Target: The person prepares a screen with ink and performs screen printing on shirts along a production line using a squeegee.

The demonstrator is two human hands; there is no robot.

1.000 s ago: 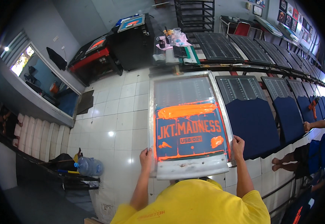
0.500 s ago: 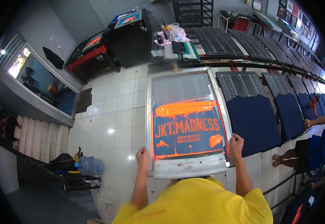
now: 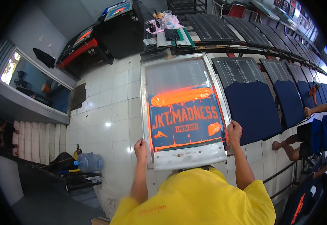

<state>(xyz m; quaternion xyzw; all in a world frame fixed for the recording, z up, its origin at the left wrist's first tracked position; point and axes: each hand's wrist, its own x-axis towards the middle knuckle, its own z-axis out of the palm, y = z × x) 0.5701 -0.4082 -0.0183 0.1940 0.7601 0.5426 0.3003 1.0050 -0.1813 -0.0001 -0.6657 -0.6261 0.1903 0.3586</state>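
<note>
A silkscreen frame (image 3: pixel 144 97) with silvery metal edges lies before me over a printing board. A thick band of bright orange ink (image 3: pixel 182 96) stretches across its mesh above a lettered stencil (image 3: pixel 186 117), with smaller ink blobs lower down. A wide metal squeegee (image 3: pixel 189 156) rests across the near end, its orange-edged blade toward the stencil. My left hand (image 3: pixel 140 147) is closed on the frame's left edge near that end. On the opposite edge, my right hand (image 3: pixel 234 132) grips the frame, fingers curled. The board below is mostly hidden.
Dark blue cloth (image 3: pixel 251 108) covers printing boards in a row on the right. Another person's hand (image 3: pixel 309 111) is at the far right, near an orange heat gun (image 3: pixel 314 92). Cups (image 3: pixel 167 17) and squeegees stand beyond the frame. A water jug (image 3: pixel 90 162) lies at left.
The whole view has shifted, so the surroundings sit higher and slightly left in the picture. Both hands keep their grip on the frame; ink and squeegee look unchanged.
</note>
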